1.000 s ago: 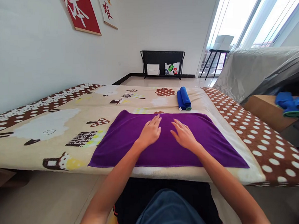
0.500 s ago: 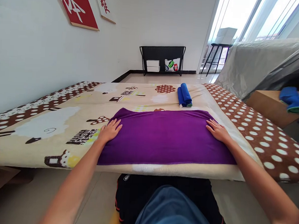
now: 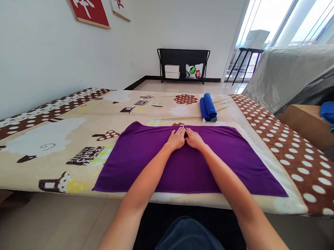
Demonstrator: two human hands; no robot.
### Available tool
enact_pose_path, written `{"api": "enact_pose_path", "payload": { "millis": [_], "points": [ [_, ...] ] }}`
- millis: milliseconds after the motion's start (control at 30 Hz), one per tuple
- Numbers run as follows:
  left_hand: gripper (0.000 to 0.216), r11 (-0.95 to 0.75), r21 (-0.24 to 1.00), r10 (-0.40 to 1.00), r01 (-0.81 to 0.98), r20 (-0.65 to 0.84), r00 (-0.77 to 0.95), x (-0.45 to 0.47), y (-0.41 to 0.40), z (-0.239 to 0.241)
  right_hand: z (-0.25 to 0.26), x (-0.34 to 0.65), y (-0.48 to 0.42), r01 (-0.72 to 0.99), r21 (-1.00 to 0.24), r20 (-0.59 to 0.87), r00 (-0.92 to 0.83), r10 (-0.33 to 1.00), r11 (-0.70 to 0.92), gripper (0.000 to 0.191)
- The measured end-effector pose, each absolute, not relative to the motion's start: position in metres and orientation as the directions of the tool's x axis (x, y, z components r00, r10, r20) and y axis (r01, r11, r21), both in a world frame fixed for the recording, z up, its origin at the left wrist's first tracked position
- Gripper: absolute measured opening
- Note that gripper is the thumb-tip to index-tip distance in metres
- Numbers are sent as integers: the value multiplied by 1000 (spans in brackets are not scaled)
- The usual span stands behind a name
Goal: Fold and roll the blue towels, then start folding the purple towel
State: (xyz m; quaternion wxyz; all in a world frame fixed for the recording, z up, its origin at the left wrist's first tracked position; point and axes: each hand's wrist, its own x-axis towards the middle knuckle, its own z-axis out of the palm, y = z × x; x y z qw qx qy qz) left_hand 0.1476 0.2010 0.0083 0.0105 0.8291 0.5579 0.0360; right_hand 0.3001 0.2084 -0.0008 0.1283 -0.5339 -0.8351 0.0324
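A purple towel [image 3: 187, 173] lies spread out along the near edge of the bed, its far left corner slightly rumpled. My left hand [image 3: 177, 138] rests flat on the towel near the middle of its far edge, fingers stretched forward. Right beside it, my right hand [image 3: 194, 138] lies palm down on the same cloth, the fingertips of both hands almost meeting. Neither hand grips anything. Beyond the towel, to the right, two rolled blue towels [image 3: 208, 107] lie side by side on the patterned blanket [image 3: 145, 115].
On the right, a cardboard box [image 3: 302, 123] holds more blue cloth [image 3: 332, 114]. Behind it stands furniture under a plastic cover [image 3: 294, 68]. A black rack [image 3: 183, 57] stands against the far wall, and a stool [image 3: 246, 58] is by the window.
Both hands have slid inward from the towel's left and right sides to its middle, near the far edge. The view has shifted slightly.
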Motion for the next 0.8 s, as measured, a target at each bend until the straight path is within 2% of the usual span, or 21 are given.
{"api": "enact_pose_path", "payload": {
  "millis": [67,167,333,433,533,600,667,700,800],
  "points": [
    [57,-375,75,927,924,38,373,142,214,4,-1,299,218,883,-196,161,-400,902,427,49],
    [58,-306,86,952,948,19,306,86,226,5,-1,348,227,917,-198,132,-325,936,346,54],
    [62,2,54,1000,999,-8,-2,-62,222,12,-13,497,229,983,-183,80,-7,997,21,65],
    [63,125,32,992,992,-13,-125,-115,214,13,-24,557,226,979,-178,29,109,994,-102,66],
    [63,212,-15,977,977,6,-212,-121,214,17,-23,557,226,959,-132,37,257,966,-251,62],
    [62,237,-35,970,971,55,-235,-102,219,22,-15,526,228,945,-118,112,317,942,-305,58],
    [61,189,-22,978,982,90,-187,-71,226,26,-5,477,231,968,-142,209,236,949,-209,56],
    [60,135,-11,987,991,91,-134,-51,229,27,-1,448,232,984,-164,244,114,963,-75,56],
    [58,-77,22,996,997,50,76,17,239,19,4,356,235,966,-174,225,-151,962,192,53]
  ]
}}
